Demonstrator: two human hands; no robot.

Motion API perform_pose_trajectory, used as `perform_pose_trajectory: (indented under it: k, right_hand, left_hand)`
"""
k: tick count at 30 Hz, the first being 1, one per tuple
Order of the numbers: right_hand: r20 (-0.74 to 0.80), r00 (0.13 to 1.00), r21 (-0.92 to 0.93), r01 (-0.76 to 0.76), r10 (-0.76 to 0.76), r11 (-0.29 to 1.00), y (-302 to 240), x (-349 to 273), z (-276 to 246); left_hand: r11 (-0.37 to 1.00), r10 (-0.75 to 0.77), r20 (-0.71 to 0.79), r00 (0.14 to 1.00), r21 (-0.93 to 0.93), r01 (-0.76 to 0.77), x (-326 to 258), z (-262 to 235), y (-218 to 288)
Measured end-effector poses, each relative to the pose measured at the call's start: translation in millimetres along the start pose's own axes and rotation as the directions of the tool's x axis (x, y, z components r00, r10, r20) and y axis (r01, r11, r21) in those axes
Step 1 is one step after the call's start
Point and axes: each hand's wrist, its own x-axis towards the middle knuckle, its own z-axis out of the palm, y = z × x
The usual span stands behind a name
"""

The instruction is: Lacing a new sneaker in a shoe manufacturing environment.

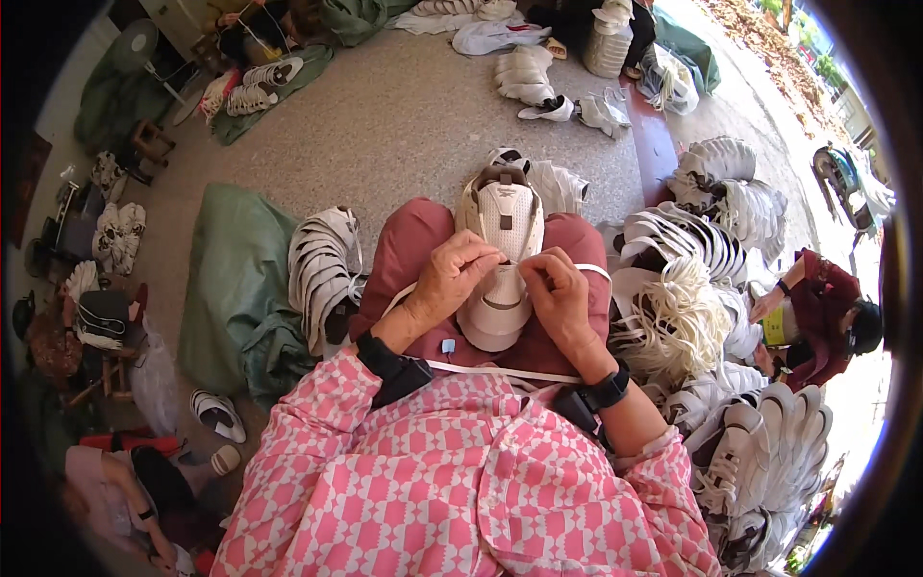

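A white and beige sneaker (510, 213) rests on my lap between my knees, its toe pointing toward me and its tongue facing up. Just above the toe, my left hand (452, 279) is closed in a pinch at the lowest eyelets. On the opposite side, my right hand (561, 296) pinches close by, fingertips nearly meeting the left ones. A white shoelace (596, 270) runs out from both hands and loops down over my thighs. The lace tips are hidden by my fingers.
Stacked white shoe uppers (325, 264) stand at my left beside a green cloth (236, 288). More uppers (683, 236) and a heap of cream laces (673, 322) lie at my right. A co-worker in dark red (817, 317) sits far right; another person sits lower left.
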Motion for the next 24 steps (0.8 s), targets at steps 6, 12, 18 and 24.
perform_pose_trajectory:
  k: [6, 12, 18, 24]
  right_hand:
    - [0.001, 0.998, -0.049, 0.061, -0.062, 0.997, -0.2, 0.7, 1.0]
    - [-0.008, 0.996, -0.110, 0.092, -0.093, 0.990, -2.5, -1.5, 2.9]
    - [0.072, 0.996, -0.010, 0.061, -0.060, 0.998, -3.1, 4.1, 1.1]
    - [0.009, 0.989, -0.027, -0.144, 0.145, 0.989, -3.7, 4.0, 1.7]
  left_hand:
    - [1.000, -0.004, -0.002, 1.000, -0.014, 0.004, 0.3, 0.4, -0.6]
    - [1.000, 0.008, 0.003, 1.000, 0.011, -0.008, 0.5, -0.3, -0.5]
    - [1.000, 0.004, 0.010, 1.000, 0.030, -0.004, -0.2, 0.7, -2.2]
    - [0.997, -0.053, -0.119, 0.991, -0.056, 0.046, -4.0, 4.0, -3.7]
